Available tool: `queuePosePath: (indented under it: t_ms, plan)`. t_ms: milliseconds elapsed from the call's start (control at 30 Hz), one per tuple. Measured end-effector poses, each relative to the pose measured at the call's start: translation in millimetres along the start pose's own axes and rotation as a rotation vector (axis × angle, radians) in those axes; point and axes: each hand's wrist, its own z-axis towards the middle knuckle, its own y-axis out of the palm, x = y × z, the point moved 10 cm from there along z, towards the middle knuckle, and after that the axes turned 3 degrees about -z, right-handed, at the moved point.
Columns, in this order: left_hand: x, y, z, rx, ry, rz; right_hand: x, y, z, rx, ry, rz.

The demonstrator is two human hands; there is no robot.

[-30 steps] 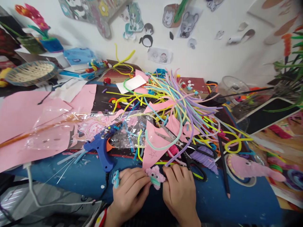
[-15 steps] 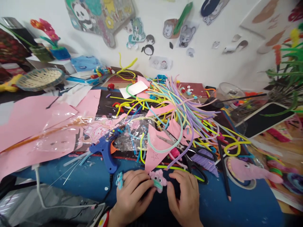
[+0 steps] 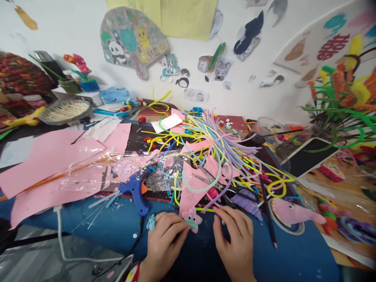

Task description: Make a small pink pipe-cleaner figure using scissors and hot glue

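My left hand (image 3: 168,239) pinches the lower left edge of a small pink fuzzy figure (image 3: 192,220) between thumb and fingertips. The figure has two googly eyes and a teal band. To its right, my right hand (image 3: 234,235) is curled with thumb and fingers apart, not touching it; a tiny shiny spot shows by its fingers, too small to name. A light blue bow-shaped piece (image 3: 150,222) sits against my left knuckles. Just behind the figure lies a pink paper piece (image 3: 190,188) with a drawn star. Scissors (image 3: 245,197) with black handles rest among the scraps.
A blue glue gun (image 3: 136,194) lies left of centre, its cord running toward the front edge. Pipe cleaners (image 3: 226,137) pile up behind. Pink sheets (image 3: 58,156) spread leftward. On the right are a black pencil (image 3: 269,219), a tape roll (image 3: 289,229) and a phone (image 3: 311,156).
My right hand has drawn away to the right from the pink figure, widening the gap. My left hand keeps its pinch. The view has tilted up, showing more wall.
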Motion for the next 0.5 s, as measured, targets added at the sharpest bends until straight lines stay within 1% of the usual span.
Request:
queuePosePath:
  t_ms: [67,133,200,300,367,433,500]
  plan:
    - [-0.4,-0.9,0.1,-0.003,-0.023,0.007,2.5,8.2,8.0,-0.075,-0.011,-0.082]
    - [-5.2,-1.8,-1.2,0.001,-0.078,-0.017,3.9,16.6,14.8,-0.141,-0.027,-0.131]
    - [-13.7,-2.6,-4.2,0.019,-0.149,-0.056,4.6,19.2,20.0,-0.151,-0.029,-0.139]
    - [-24.5,-2.1,-9.4,0.048,-0.211,-0.069,2.7,11.9,22.3,-0.095,-0.028,-0.099]
    - [-26.2,-2.0,-11.4,0.056,-0.212,-0.054,-1.2,1.4,19.1,-0.036,-0.044,-0.065]
    - [-20.8,-4.1,-10.8,0.058,-0.183,-0.049,-7.2,-10.4,12.3,0.026,-0.084,-0.004]
    - [-10.2,-6.9,-7.4,0.042,-0.154,-0.078,-15.3,-20.1,3.3,0.065,-0.151,0.082]
